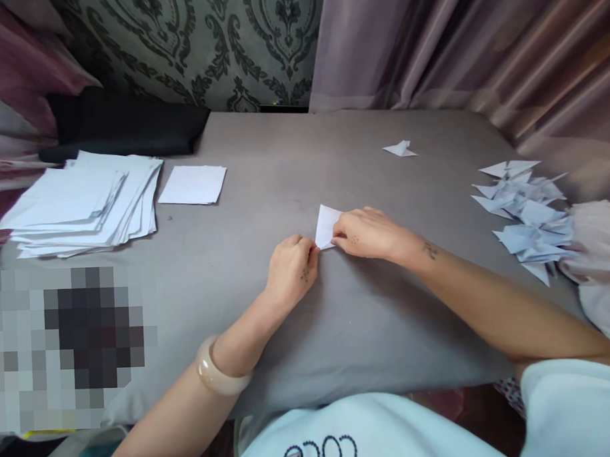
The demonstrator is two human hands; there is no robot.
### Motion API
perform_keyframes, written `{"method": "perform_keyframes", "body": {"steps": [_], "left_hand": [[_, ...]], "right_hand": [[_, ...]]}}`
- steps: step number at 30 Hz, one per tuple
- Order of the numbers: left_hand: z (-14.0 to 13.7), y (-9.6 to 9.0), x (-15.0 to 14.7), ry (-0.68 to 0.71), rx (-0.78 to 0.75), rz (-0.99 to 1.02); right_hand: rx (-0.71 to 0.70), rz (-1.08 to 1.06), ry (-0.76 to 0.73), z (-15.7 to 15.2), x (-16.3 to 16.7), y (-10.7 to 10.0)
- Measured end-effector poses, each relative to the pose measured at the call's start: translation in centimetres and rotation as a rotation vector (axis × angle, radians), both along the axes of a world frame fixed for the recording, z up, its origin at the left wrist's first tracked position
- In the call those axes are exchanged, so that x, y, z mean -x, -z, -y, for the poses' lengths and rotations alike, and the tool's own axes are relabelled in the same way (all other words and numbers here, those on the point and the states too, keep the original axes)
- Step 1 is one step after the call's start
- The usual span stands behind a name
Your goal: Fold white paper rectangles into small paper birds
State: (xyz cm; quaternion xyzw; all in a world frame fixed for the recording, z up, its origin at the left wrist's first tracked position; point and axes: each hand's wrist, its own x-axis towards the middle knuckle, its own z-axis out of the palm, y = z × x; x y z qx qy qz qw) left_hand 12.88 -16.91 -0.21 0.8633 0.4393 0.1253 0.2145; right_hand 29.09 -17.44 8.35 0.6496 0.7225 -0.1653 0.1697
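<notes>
Between my hands, over the middle of the grey-covered table, is a small folded white sheet of paper. My left hand pinches its lower left corner with closed fingers. At the paper's right side, my right hand grips the edge between thumb and fingers and hides that part. A square stack of white paper lies to the left, farther back. One folded paper figure sits by itself at the back right, and a pile of several similar folded paper figures lies at the right edge.
A large uneven stack of white sheets lies at the left, with a folded black cloth behind it. Purple curtains hang behind the grey table cover. White fabric is bunched at the right edge. A blurred patch covers the lower left.
</notes>
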Motion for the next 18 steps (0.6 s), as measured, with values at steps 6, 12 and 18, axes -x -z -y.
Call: {"method": "perform_keyframes", "body": {"steps": [6, 12, 18], "left_hand": [[-0.2, -0.3, -0.2, -0.010, 0.024, 0.011], [-0.4, -0.4, -0.5, -0.062, 0.089, 0.025], [-0.8, -0.4, -0.7, -0.098, 0.149, 0.044]], "right_hand": [[0.008, 0.049, 0.040, -0.6, 0.2, 0.0], [0.044, 0.088, 0.034, -1.3, 0.7, -0.1], [0.061, 0.105, 0.024, -1.7, 1.1, 0.1]]}}
